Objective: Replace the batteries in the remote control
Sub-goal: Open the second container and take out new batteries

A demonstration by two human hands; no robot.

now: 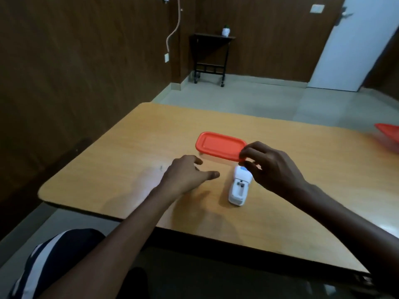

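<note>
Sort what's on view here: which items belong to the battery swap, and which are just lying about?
Job items:
remote control, back up, battery bay open
red-lidded container, right hand at its lid corner
left hand, open, beside them

Lying about:
second red item at table's right edge
side table with small pot

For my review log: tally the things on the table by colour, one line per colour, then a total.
Orange-red: 2, the lid on the clear box and a partly visible orange-red object at the table's right edge
Clear: 1, the box under the lid
White: 1, the remote control, its battery bay open
Total: 4
</note>
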